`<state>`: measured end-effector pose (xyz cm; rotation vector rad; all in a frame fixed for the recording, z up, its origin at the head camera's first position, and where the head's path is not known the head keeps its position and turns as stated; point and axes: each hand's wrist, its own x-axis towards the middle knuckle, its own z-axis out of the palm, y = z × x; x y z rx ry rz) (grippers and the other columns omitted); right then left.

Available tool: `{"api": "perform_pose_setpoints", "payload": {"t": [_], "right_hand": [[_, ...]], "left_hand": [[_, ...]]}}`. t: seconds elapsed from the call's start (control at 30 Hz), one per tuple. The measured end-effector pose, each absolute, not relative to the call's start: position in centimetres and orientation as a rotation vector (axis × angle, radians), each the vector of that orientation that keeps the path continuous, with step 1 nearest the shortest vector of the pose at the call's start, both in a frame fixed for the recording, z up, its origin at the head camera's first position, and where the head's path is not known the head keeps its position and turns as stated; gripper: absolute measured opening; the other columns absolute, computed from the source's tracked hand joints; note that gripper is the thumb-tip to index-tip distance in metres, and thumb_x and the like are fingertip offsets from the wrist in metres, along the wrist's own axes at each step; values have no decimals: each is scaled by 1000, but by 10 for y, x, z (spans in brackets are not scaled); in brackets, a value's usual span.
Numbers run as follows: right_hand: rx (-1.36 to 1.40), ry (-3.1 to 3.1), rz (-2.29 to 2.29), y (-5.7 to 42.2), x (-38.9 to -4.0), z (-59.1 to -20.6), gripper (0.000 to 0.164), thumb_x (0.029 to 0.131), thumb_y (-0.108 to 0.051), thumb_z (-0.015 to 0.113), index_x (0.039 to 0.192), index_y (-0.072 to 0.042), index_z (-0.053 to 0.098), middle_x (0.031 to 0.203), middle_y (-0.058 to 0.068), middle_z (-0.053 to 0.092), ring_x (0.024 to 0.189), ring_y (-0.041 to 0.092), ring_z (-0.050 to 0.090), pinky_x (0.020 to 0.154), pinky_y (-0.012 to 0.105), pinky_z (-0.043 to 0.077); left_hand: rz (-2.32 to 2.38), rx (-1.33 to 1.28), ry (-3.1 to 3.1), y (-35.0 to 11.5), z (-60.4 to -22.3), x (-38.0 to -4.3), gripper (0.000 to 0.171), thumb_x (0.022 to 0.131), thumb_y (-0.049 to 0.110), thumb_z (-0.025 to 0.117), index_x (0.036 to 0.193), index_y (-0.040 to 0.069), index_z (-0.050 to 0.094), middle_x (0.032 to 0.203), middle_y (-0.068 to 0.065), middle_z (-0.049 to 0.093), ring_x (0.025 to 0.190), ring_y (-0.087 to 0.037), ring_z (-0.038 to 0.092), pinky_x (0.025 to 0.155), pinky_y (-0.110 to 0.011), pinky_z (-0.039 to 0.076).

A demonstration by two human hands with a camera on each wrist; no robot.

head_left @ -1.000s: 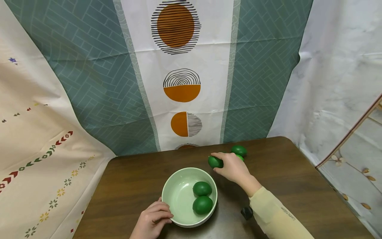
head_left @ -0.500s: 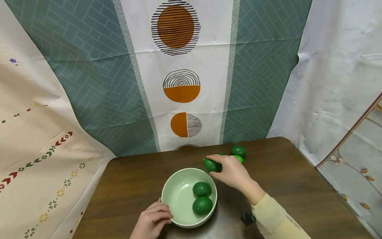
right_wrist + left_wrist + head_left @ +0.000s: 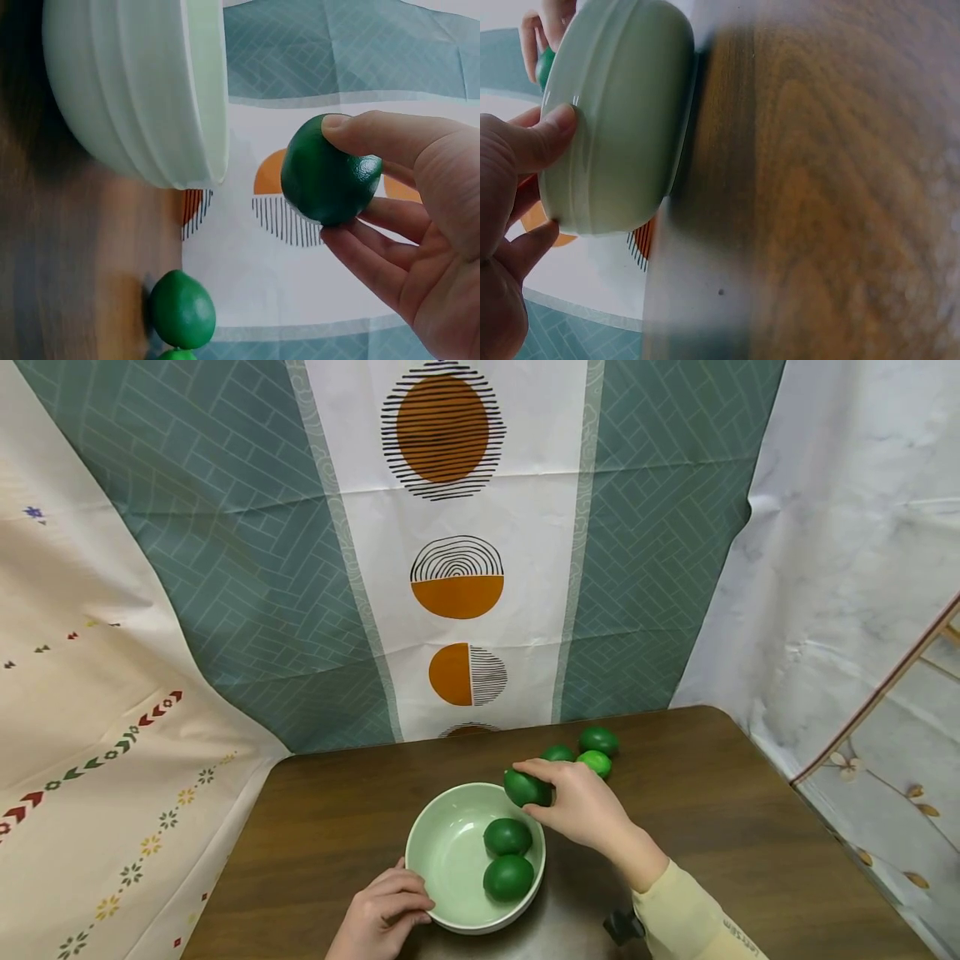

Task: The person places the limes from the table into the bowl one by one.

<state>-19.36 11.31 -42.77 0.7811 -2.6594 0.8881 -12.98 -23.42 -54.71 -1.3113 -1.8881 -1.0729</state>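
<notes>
Surface (image 3: 322, 814): carrying bowl (image 3: 448, 864), three loose limes (image 3: 598, 741)
Left hand (image 3: 382, 906): gripping bowl
Right hand (image 3: 581, 802): pinching another lime (image 3: 324, 176) near rim

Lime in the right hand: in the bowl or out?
Out: in the right wrist view, the right hand holds the lime higher than the bowl.

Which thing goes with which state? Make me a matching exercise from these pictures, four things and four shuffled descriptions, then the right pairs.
Things
1. Left hand
2. Pale green bowl
3. Right hand
4. Bright green lime

Descriptions
A. Pinches a raised dark green lime
B. Lies on the table, outside the bowl
C. Holds the bowl's side
D. Contains two dark green limes

Pairs: 1-C, 2-D, 3-A, 4-B
</notes>
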Motion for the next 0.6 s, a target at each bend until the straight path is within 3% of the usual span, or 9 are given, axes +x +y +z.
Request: {"api": "perform_pose_setpoints", "payload": {"t": [0.6], "right_hand": [[847,-2625,891,106,-184,-423,60,83,-16,94,139,-15,72,133,1,74,121,21,71,98,39,63]], "left_hand": [[-1072,-1308,-1897,-234,-549,-130,16,102,20,75,95,7,79,98,-8,72,91,-26,68,126,-35,36]]}}
